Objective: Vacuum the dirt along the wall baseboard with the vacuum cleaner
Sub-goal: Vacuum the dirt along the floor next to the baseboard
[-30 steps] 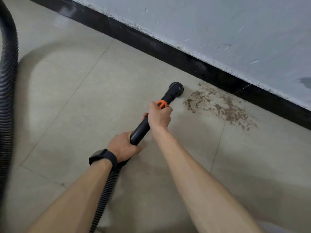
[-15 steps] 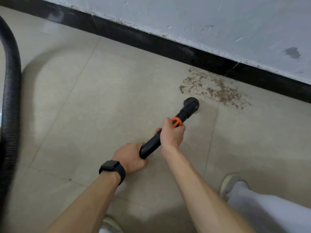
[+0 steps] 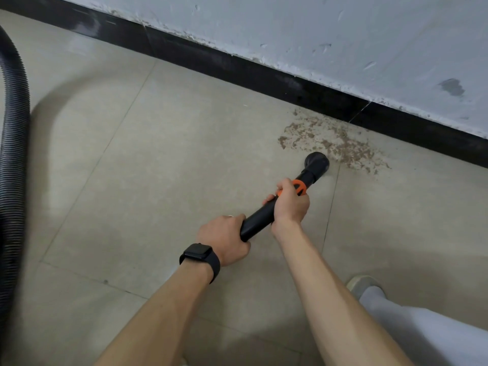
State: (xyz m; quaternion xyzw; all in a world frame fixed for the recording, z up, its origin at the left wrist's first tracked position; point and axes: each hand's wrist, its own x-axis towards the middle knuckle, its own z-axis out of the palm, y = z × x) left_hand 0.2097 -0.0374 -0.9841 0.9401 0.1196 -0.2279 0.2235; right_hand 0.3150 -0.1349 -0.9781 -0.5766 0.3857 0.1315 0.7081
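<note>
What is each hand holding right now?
Left hand: closed, gripping the rear end of the black vacuum wand.
Right hand: closed, gripping the wand by its orange collar.

Two-handed hold on straight black plastic vacuum tube [image 3: 260,220]: left hand [image 3: 224,239] grips rear end, right hand [image 3: 290,204] curled round it further forward, overlapping orange plastic collar [image 3: 299,187]. At tube tip, round black nozzle [image 3: 317,162] sits at near edge of brown crumbly dirt patch [image 3: 335,142], seemingly on beige tiled floor [image 3: 132,167]; contact hard to judge. Dirt lies against glossy black baseboard [image 3: 264,75] under chipped pale grey painted wall [image 3: 343,27]. At left edge, black ribbed hose [image 3: 13,154]. On left wrist, black square smartwatch [image 3: 199,256]. Bottom right: grey shoe [image 3: 361,283], pale grey trouser leg [image 3: 422,328].
</note>
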